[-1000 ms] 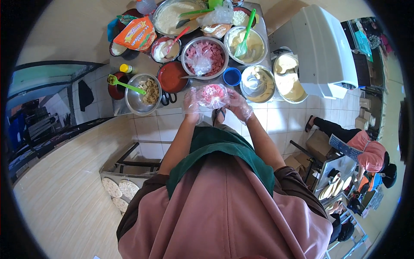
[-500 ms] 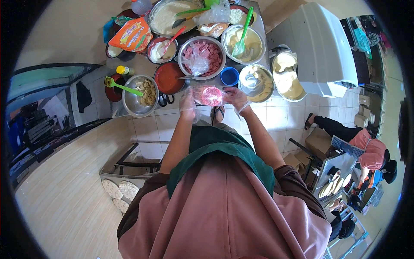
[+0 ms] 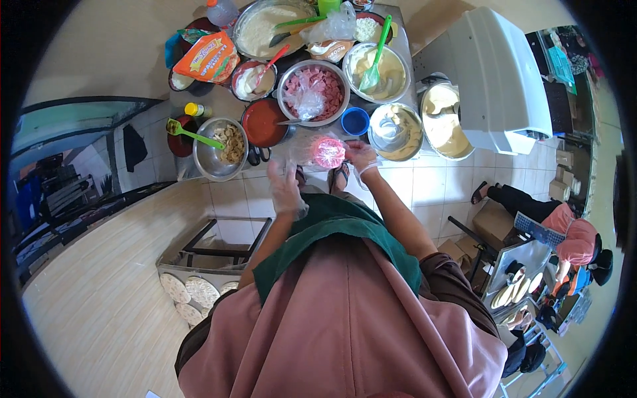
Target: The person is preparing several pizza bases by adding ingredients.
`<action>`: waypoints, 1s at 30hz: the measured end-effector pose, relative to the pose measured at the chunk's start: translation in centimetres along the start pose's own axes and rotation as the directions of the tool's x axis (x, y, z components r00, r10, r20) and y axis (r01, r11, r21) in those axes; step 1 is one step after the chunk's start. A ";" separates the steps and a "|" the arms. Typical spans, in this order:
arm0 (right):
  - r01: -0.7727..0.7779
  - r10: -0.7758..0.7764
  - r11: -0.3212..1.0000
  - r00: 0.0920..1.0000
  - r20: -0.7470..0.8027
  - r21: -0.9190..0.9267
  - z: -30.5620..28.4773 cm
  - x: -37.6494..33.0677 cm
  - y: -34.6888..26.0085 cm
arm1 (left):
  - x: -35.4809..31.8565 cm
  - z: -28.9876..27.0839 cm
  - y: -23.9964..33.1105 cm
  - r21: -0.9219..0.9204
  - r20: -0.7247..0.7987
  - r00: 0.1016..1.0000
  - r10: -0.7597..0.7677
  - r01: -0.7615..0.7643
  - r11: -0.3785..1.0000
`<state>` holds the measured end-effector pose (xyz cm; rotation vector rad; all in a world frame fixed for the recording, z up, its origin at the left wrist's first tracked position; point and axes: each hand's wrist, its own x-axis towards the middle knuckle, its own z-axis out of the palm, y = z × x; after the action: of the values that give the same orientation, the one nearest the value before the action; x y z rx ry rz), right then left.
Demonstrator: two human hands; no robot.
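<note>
Holding a round pink-filled clear plastic bag (image 3: pixel 328 152), no clear long axis, right hand (image 3: pixel 361 158) fingers grasping it; gloved left hand (image 3: pixel 285 189) released, apart.

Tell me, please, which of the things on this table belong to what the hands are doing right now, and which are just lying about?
In use:
right hand, gloved, holding the small pink-filled plastic bag
left hand, gloved, just beside it
steel bowl of pink pieces

Lying about:
blue cup
orange snack packet
green spatula in a cream bowl
white machine
</note>
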<state>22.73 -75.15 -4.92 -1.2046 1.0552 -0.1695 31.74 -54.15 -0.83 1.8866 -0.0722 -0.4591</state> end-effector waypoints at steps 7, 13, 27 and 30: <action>0.042 -0.052 0.986 0.997 0.058 0.162 0.2 0.9 0.1 | -0.8 1.2 11.6 0.461 0.362 0.694 0.622 -0.713 0.528; 0.142 -0.141 0.990 0.990 0.030 -0.017 1.0 0.9 -0.3 | 0.3 3.9 9.9 0.671 0.516 0.772 0.371 -0.634 0.385; -0.046 0.092 0.968 0.980 0.174 -0.248 -2.5 -2.8 -5.7 | 2.6 2.8 12.4 0.172 -0.033 0.795 0.606 -0.593 0.787; 0.287 -0.173 0.878 0.937 0.304 -0.383 -1.0 -9.0 -12.9 | 3.8 2.3 14.9 0.485 -0.042 0.765 0.643 -0.547 0.682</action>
<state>22.29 -75.55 10.84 -1.7002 0.7277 0.0398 37.01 -62.66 11.05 2.2034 -0.6969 0.2467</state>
